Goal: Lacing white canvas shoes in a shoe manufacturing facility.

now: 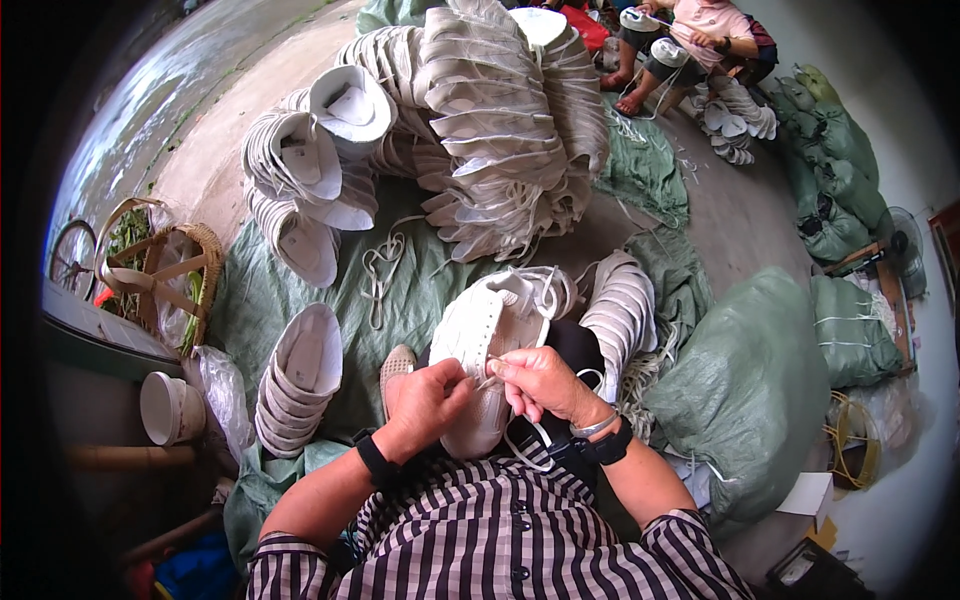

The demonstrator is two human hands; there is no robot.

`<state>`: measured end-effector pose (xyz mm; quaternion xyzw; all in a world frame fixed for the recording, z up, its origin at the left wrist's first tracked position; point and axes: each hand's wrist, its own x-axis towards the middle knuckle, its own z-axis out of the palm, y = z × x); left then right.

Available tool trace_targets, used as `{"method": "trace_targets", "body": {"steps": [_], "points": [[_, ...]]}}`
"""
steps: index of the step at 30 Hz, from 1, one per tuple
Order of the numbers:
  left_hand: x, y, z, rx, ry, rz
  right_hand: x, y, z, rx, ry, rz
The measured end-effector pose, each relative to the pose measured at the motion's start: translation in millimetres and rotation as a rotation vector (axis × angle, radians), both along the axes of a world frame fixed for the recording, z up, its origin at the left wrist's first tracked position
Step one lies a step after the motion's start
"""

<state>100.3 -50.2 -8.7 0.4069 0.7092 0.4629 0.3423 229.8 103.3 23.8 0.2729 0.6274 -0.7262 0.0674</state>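
Observation:
A white shoe upper (470, 335) lies across my lap, its row of eyelets facing up and its toe end toward me. My left hand (428, 408) is closed at the left edge of its opening, the fingers curled against the material. My right hand (548, 385) pinches at the eyelet edge, where a thin white shoelace (540, 440) runs; part of that lace loops down below the hand. The exact fingertip contact of the left hand is hidden. More white uppers with loose laces sit just beyond the one in my lap.
Tall stacks of nested white uppers (490, 130) stand ahead on a green sheet (270, 280). A smaller stack (298, 380) is at my left, another (620, 310) at right. A bulging green sack (750, 390), wicker basket (190, 280) and white bucket (172, 408) surround me. Another person (705, 40) sits far right.

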Motion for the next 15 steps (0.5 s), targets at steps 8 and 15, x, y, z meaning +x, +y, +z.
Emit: {"method": "trace_targets", "body": {"steps": [8,15], "points": [[-3.9,9.6,30.8,-0.258,0.223,-0.051,8.9,1.9,0.8,0.174,0.056,0.096],[-4.9,5.3,-8.9,0.061,0.387,-0.197,18.2,-2.4,-14.2,0.094,0.047,0.084]]}}
